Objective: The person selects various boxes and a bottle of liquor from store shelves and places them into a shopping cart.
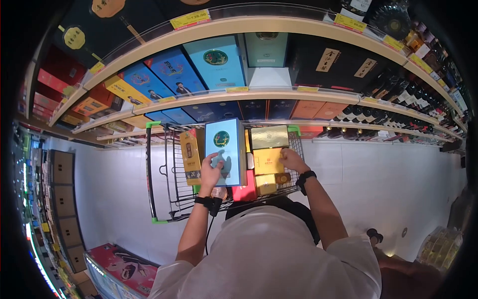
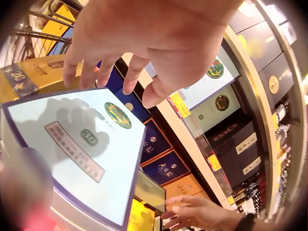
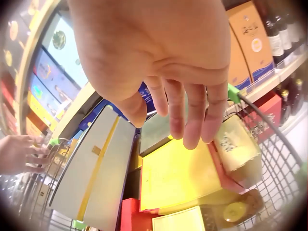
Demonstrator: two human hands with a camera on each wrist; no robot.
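Note:
A large light blue box stands in a wire shopping cart. My left hand is over its lower left face; in the left wrist view that hand hovers above the box, fingers loosely bent, casting a shadow on it. My right hand is above a yellow box; the right wrist view shows this hand with relaxed fingers over the yellow box, holding nothing. A gold box lies behind the yellow one.
Also in the cart are a brown-gold box, a red box and a smaller yellow box. Shelves of boxed goods and bottles curve across the front, with a shelf edge just beyond the cart. A display box stands behind left.

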